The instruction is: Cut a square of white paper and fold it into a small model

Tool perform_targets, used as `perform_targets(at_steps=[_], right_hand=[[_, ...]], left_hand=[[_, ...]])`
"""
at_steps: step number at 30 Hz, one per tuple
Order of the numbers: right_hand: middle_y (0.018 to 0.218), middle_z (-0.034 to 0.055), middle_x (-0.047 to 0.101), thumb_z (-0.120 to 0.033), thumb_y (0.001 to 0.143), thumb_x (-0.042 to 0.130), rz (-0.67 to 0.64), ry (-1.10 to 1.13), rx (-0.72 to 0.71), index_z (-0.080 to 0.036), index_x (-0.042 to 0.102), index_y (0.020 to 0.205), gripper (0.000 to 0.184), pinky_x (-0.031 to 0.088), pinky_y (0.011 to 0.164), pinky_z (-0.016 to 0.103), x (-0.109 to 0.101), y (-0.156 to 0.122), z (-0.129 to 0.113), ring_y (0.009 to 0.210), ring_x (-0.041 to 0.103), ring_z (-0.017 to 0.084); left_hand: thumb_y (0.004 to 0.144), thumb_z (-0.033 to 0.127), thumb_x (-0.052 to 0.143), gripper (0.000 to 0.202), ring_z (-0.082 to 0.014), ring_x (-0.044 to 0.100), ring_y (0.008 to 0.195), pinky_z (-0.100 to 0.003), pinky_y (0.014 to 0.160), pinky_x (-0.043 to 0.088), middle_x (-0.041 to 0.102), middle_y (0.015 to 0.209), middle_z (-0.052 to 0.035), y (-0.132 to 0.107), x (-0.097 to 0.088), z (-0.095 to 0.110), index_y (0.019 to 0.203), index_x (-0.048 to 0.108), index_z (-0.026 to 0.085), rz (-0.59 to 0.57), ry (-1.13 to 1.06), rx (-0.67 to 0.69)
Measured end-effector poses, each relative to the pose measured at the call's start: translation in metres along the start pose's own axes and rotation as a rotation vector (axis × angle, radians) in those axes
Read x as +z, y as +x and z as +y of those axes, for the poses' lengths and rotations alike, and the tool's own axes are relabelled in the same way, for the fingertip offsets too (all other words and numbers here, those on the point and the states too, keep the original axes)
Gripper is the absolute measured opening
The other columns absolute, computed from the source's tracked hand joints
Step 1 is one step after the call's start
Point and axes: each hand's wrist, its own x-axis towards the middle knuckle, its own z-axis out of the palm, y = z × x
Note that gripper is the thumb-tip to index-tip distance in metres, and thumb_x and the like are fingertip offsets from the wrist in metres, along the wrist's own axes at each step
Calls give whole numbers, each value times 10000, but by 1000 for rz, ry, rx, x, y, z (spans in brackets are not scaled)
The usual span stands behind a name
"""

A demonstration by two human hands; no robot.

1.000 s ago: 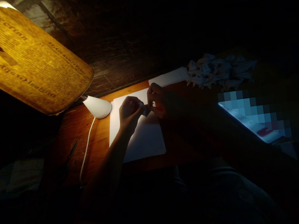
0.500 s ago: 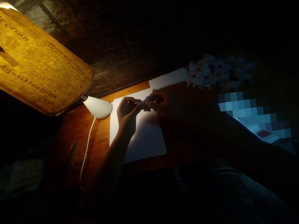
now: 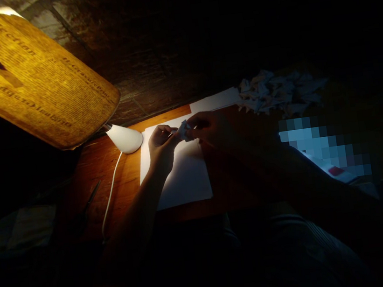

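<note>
In dim lamplight, my left hand (image 3: pixel 160 146) and my right hand (image 3: pixel 211 129) meet over a white sheet of paper (image 3: pixel 182 177) on the wooden table (image 3: pixel 109 159). Both pinch a small folded piece of white paper (image 3: pixel 183 130) held between their fingertips, just above the sheet. My forearms run back toward me in shadow.
A white lamp base (image 3: pixel 125 137) with its cord (image 3: pixel 110 196) stands left of the sheet, under a printed yellow shade (image 3: pixel 27 75). A heap of folded paper pieces (image 3: pixel 278 90) lies at the back right, beside another white sheet (image 3: pixel 216 100). A lit screen (image 3: pixel 322 149) glows at right. Scissors (image 3: pixel 91 199) lie at left.
The small paper piece has turned and risen slightly between my fingertips. My right hand has shifted a little to the right and lowered; my left hand has stayed nearly in place.
</note>
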Motion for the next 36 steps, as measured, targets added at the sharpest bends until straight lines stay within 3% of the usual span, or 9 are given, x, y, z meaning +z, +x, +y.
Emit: perform_targets(at_steps=[3, 8, 16, 25, 29, 36], right_hand=[[925, 28, 738, -273, 806, 732, 56, -126, -99, -224, 665, 1016, 226, 535, 606, 288, -4, -5, -10, 722, 657, 156], [951, 42, 723, -233, 897, 661, 52, -416, -234, -230, 687, 949, 58, 516, 717, 323, -10, -15, -31, 780, 645, 174], [953, 47, 665, -196, 897, 654, -7, -510, -326, -215, 684, 904, 36, 491, 727, 318, -11, -16, -30, 833, 623, 181], [936, 52, 700, -229, 918, 626, -6, -514, -320, -221, 686, 880, 72, 506, 764, 341, -15, -24, -45, 849, 632, 203], [962, 45, 735, -244, 890, 671, -18, -461, -264, -227, 703, 988, 105, 521, 744, 344, -15, -16, -39, 841, 651, 213], [968, 44, 735, -269, 905, 671, 6, -418, -212, -252, 725, 949, 72, 520, 700, 351, -10, -12, -32, 848, 662, 221]], left_hand=[[690, 286, 909, 408, -124, 682, 721, -300, 741, 597, 692, 813, 14, 0, -2, -2, 811, 525, 214, -47, 9, -58], [678, 227, 913, 353, -121, 680, 723, -285, 733, 589, 693, 801, 8, -2, 1, -4, 845, 603, 204, -120, 15, -115], [701, 228, 894, 245, -126, 674, 715, -285, 722, 563, 726, 787, -22, -8, 11, 1, 836, 695, 178, -131, 31, -59], [717, 260, 901, 250, -146, 687, 722, -326, 754, 584, 720, 767, -17, -9, 11, 1, 826, 686, 195, -120, 59, -40], [709, 268, 908, 268, -138, 688, 720, -316, 754, 586, 724, 788, -17, -8, 9, 2, 848, 693, 191, -133, 64, -24], [675, 249, 925, 293, -145, 711, 735, -307, 748, 596, 748, 794, -17, -5, 6, 1, 831, 683, 190, -130, 46, -8]])
